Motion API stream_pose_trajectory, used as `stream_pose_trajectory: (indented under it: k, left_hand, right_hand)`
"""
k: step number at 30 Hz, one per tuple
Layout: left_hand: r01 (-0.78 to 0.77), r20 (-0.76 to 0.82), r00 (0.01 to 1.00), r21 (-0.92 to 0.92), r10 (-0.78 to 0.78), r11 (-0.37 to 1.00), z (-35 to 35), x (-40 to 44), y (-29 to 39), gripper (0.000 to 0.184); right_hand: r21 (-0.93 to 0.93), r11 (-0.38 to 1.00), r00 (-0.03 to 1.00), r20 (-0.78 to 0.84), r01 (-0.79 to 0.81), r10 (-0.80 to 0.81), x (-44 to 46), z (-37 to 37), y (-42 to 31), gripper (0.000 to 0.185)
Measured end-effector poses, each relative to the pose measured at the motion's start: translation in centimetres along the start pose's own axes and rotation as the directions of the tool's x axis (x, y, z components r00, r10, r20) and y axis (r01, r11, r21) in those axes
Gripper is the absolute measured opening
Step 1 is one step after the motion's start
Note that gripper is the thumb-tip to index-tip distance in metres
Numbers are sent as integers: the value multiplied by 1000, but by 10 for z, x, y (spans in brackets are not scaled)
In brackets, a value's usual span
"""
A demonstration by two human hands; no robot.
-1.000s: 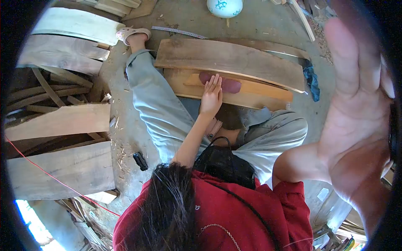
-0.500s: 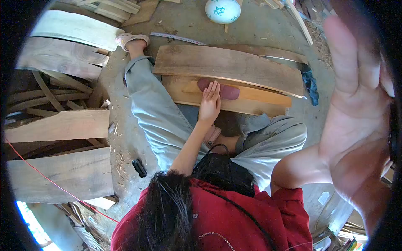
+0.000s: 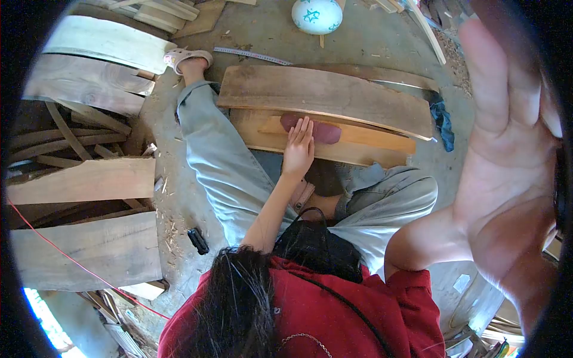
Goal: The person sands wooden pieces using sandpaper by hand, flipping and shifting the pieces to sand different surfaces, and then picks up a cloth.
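My left hand (image 3: 298, 150) lies flat with its fingers stretched out over a dark red strip (image 3: 326, 133) that looks like sandpaper. This strip rests on a narrow, light wooden piece (image 3: 376, 137), which lies on a wider board (image 3: 250, 127) in front of my legs. Along the far side, a brown plank (image 3: 322, 90) partly overlaps that board. Close to the camera at the right edge, my right hand (image 3: 507, 137) is raised, palm showing and fingers extended. Nothing shows in it, though some fingers are cut off by the dark rim of the view.
Planks (image 3: 89, 250) and offcuts are stacked at the left, with a red cord (image 3: 71, 258) across them. A tape measure (image 3: 253, 55), a white ball-like object (image 3: 317, 16), a blue cloth (image 3: 441, 122) and a small black object (image 3: 197, 240) lie on the floor.
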State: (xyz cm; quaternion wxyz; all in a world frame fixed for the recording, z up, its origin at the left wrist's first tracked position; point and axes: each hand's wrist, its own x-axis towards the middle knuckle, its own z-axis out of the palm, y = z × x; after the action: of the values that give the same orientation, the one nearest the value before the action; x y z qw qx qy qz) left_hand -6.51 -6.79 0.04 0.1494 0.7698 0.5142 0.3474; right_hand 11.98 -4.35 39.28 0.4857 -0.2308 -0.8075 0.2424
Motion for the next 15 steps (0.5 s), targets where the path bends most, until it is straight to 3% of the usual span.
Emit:
stream_pose_trajectory:
  k: [15]
  left_hand:
    - [-2,-11,1000,66,2,998,-1,1,3,45]
  right_hand:
    - [-8,1000,1000,-4,-9,9,-2,-2,4,80]
